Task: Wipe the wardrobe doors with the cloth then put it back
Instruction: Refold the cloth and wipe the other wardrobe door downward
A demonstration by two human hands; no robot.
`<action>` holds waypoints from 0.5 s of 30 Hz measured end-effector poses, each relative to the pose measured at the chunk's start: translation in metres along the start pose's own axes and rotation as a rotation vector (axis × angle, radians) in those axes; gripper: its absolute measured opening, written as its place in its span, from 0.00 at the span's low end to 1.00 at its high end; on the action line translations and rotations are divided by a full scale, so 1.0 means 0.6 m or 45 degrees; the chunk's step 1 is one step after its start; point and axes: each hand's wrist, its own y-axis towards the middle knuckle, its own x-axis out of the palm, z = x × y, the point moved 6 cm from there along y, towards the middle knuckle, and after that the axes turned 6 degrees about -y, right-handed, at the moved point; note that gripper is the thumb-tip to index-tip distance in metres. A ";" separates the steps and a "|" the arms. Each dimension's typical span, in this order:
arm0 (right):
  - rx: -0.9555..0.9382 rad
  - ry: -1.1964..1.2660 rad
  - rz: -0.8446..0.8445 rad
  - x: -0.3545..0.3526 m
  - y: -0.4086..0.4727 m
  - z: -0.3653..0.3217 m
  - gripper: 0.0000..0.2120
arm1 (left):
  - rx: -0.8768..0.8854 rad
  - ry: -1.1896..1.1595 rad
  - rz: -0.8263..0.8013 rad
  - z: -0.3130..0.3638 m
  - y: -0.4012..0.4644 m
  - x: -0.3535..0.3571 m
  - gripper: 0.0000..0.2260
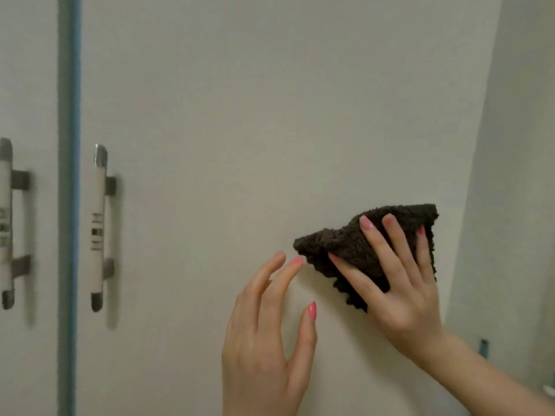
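A dark brown fluffy cloth (345, 243) lies flat against the pale right wardrobe door (240, 115). My right hand (396, 280) presses the cloth to the door with straight, spread fingers. Just left of the cloth, my left hand (270, 325) is raised with relaxed fingers; its fingertips are close to the cloth's left corner and hold nothing. The left wardrobe door (27, 85) shows at the far left.
A vertical gap with a blue-grey strip (69, 175) separates the two doors. Each door has a long white and metal handle (99, 229), the other handle (6, 223) at the frame's left edge. A pale wall (516, 175) stands right of the wardrobe.
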 end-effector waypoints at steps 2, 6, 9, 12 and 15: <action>0.035 0.002 0.030 0.002 0.056 0.025 0.16 | -0.096 -0.049 -0.015 0.014 0.067 0.001 0.22; 0.084 0.058 0.029 -0.017 0.139 0.049 0.19 | -0.412 -0.273 -0.030 0.043 0.165 -0.012 0.29; 0.153 0.076 -0.002 -0.032 0.169 0.046 0.17 | -0.559 -0.497 -0.139 0.060 0.207 -0.018 0.23; 0.231 0.106 -0.121 -0.047 0.194 0.039 0.22 | -0.710 -0.756 -0.178 0.082 0.234 -0.033 0.09; 0.289 0.109 -0.225 -0.074 0.217 0.013 0.26 | -0.773 -0.878 -0.194 0.105 0.257 -0.064 0.05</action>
